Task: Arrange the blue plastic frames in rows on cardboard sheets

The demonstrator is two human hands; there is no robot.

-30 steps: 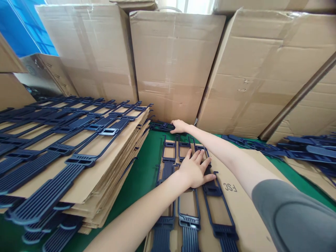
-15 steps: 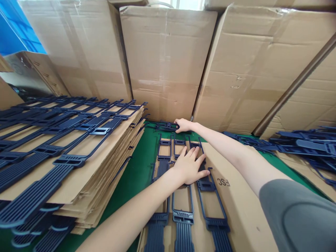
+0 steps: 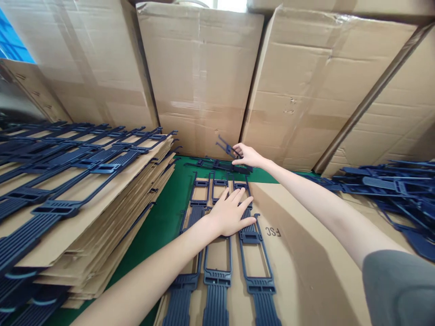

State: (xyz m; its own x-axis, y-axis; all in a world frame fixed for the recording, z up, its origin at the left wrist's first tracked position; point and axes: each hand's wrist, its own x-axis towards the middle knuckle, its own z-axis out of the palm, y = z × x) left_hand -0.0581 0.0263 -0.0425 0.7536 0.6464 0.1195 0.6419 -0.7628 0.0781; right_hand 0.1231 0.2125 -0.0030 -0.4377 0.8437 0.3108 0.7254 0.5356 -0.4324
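Fingers spread, my left hand (image 3: 228,213) lies flat over dark blue plastic frames laid in rows on a cardboard sheet (image 3: 292,262). One plastic frame (image 3: 217,276) shows below the hand, with a ribbed lower end and an open rectangular window. Farther back, my right hand (image 3: 247,156) pinches another dark blue plastic frame (image 3: 227,146), whose hooked prongs tilt up toward the left. Beneath it, several loose frames (image 3: 210,164) lie on the green surface (image 3: 163,213). Part of the held frame is hidden behind my fingers.
At left rises a stack of cardboard sheets (image 3: 132,213) topped with rows of plastic frames (image 3: 57,206). A jumbled pile of frames (image 3: 390,183) lies at right. Large taped cardboard boxes (image 3: 200,77) stand like a wall along the back.
My right hand has lifted a frame off the loose ones at the back, and its prongs now point upward. The left hand stays on the laid-out frames. The view has shifted slightly to the right.
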